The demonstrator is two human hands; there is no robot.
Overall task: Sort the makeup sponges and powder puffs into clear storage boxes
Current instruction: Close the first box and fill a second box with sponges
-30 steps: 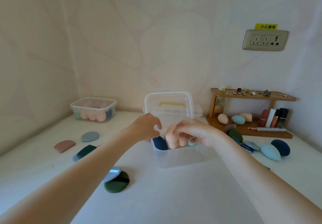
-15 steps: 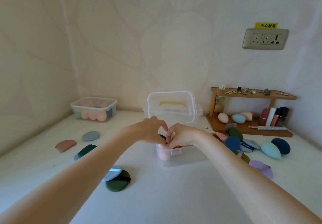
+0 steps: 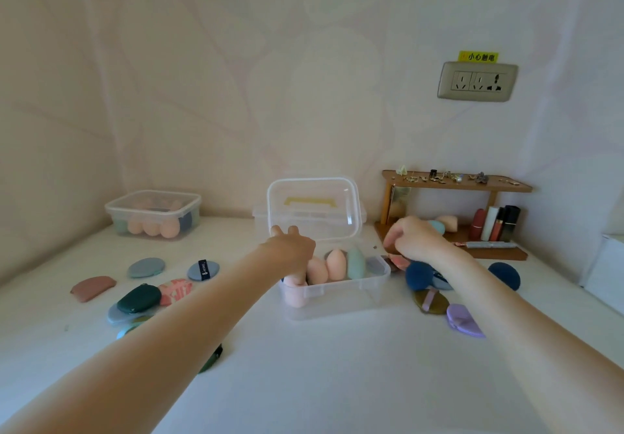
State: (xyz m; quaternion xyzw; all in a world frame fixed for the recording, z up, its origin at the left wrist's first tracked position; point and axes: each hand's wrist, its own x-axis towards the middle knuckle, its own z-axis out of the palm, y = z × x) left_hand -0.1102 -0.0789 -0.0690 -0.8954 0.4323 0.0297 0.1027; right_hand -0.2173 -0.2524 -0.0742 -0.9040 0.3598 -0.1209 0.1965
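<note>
Head view: sorting sponges into open box (image 3: 332, 293).
I read left hand (image 3: 293, 252) at box's left end, grip unclear; right hand (image 3: 416, 238) loosely curled, empty, nearer the puffs (image 3: 420, 275) lying right of box.

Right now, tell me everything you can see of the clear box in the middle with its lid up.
The open clear box is see-through plastic, rectangular with rounded corners, standing on the white table. Its hinged lid stands upright at the back, a yellow handle showing through it. Inside stand peach egg-shaped sponges and a pale green one. The left hand reaches into its left end; whether it holds anything is hidden. The right hand is off to its right, apart.
</note>
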